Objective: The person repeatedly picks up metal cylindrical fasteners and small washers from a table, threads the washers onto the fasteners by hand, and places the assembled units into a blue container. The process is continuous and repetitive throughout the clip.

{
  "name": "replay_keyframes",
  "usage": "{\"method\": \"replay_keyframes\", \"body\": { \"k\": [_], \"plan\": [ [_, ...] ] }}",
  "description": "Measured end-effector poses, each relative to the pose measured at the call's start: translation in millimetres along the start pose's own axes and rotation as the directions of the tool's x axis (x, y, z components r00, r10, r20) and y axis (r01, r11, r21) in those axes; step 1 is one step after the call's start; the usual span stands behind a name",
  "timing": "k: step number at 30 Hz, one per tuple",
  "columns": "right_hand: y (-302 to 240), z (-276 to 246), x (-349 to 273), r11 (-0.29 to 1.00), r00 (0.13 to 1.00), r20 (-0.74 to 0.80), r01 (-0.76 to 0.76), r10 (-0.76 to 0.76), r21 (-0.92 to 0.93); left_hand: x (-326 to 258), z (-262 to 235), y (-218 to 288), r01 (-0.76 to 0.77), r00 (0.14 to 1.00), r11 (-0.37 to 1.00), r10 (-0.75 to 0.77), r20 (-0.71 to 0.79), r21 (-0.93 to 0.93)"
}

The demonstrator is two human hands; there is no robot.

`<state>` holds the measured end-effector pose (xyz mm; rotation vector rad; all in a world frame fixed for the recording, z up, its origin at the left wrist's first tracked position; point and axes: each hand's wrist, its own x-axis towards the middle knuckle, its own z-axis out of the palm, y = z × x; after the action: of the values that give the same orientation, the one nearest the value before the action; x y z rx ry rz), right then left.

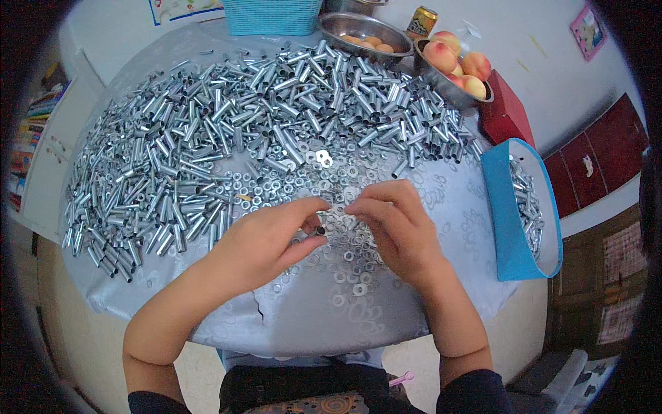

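Note:
Over the near middle of the table, my left hand (265, 238) is closed around a short metal tube (321, 231), whose dark open end faces out between thumb and fingers. Close to its right, my right hand (403, 231) has thumb and fingertips pinched together; what they hold, if anything, is too small to make out. Beneath and between both hands lie many loose flat washers (360, 289). Beyond them a wide heap of shiny metal tubes (289, 103) spreads over the far and left parts of the table, with nuts (258, 190) mixed in along its near side.
A silvery patterned cloth (455, 221) covers the round table. At the right edge stands a blue bin (507, 214) with metal pieces inside. Along the back are a light-blue basket (272, 17), a bowl of eggs (331, 27), a can (422, 22), a bowl of peaches (455, 93) and a red box (507, 110).

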<state>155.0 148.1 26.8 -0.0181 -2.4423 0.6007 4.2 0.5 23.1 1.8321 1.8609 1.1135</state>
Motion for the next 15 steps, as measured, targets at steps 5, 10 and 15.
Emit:
{"method": "replay_keyframes", "body": {
  "k": [5,10,15],
  "plan": [
    [-6,2,4,0.995,0.98,-0.174,0.1,-0.096,0.015,-1,8,2,0.043,0.996,0.994,-0.034,0.088,-0.096],
    [-7,9,2,0.988,0.98,-0.155,0.138,-0.127,0.063,-6,14,4,0.052,0.999,0.962,-0.049,0.017,-0.269],
    [-7,11,0,0.991,0.988,-0.132,0.094,-0.081,0.095,-5,15,4,0.097,0.995,0.96,-0.082,0.065,-0.262]
  ]
}}
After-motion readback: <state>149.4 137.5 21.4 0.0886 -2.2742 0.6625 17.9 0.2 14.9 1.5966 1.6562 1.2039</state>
